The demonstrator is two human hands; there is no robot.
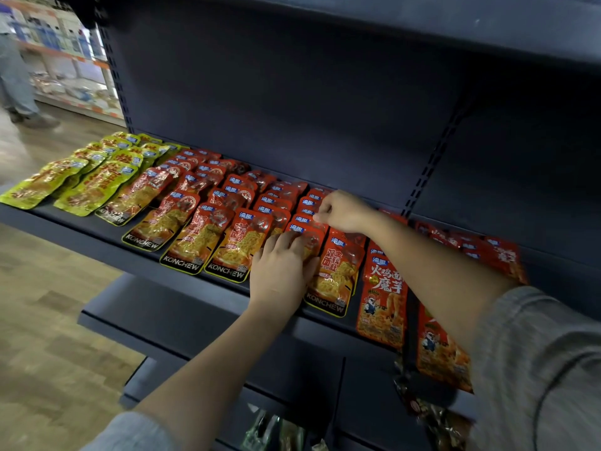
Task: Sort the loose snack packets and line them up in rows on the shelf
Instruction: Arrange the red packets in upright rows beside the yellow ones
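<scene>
Rows of snack packets lie overlapped on the dark shelf (97, 227). Yellow-green packets (97, 177) fill the far left. Orange-red KONCHEW packets (201, 236) fill the middle in several rows. My left hand (281, 270) lies flat with straight fingers on the front packet of one red row (309, 237). My right hand (341, 209) is further back on the same row, fingers curled, pinching the top edge of a red packet (313, 203). Under my right forearm lie darker orange packets with a cartoon figure (382, 297).
More loose red packets (487, 252) lie in a heap at the back right of the shelf. A lower shelf (182, 323) juts out below, with dark wrapped snacks (432, 415) under it. A person (16, 76) stands in the aisle at far left.
</scene>
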